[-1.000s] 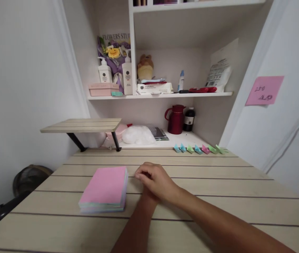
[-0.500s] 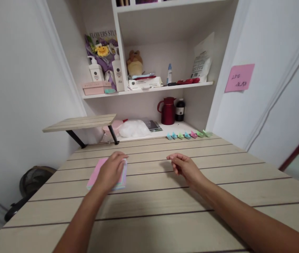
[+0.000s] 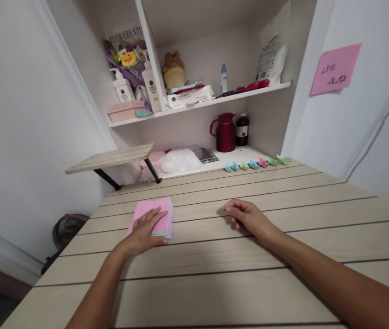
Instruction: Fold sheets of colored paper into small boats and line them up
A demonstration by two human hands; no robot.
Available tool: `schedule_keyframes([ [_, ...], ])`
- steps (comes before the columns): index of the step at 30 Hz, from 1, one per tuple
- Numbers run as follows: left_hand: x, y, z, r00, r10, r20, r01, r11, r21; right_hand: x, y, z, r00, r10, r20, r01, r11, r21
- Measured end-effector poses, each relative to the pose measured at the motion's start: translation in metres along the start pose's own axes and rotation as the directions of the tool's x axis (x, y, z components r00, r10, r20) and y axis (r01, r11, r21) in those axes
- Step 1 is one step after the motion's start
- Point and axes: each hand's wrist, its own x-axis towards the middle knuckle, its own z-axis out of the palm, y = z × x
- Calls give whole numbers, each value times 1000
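My left hand (image 3: 145,229) lies flat with its fingers spread over a stack of square coloured paper (image 3: 162,224). The top sheet is pink, and pale green and lilac edges show beneath it. Part of the stack is hidden under my palm. Farther right, my right hand (image 3: 244,214) rests on its side on the wooden tabletop (image 3: 194,249), fingers curled in towards the thumb, with nothing visible in them. Several small folded paper boats (image 3: 254,164) in blue, green and pink stand in a row along the table's back edge.
A small raised wooden shelf (image 3: 112,157) on black legs stands at the back left. Behind the table, a white shelf unit holds a red jug (image 3: 225,133), a dark bottle (image 3: 242,130) and a white fluffy bundle (image 3: 181,161). A pink note (image 3: 334,69) sticks to the right wall.
My left hand has drawn back from the stack's far right edge and flattened on top of it. My right hand stays curled in about the same place. The view has tilted and shifted.
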Motion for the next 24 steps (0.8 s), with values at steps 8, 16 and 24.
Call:
schedule_keyframes([
  [8,-6,-4,-11,999,28,39,-21,984,-175,1,0,1,999,19,35,-18,999,-35],
  [16,-6,-8,-12,999,7,35,4,956,-292,1,1,-1,996,51,77,-46,997,-64],
  [24,-4,-9,-11,999,27,23,-15,910,-415,0,1,-3,990,78,121,-69,995,-73],
])
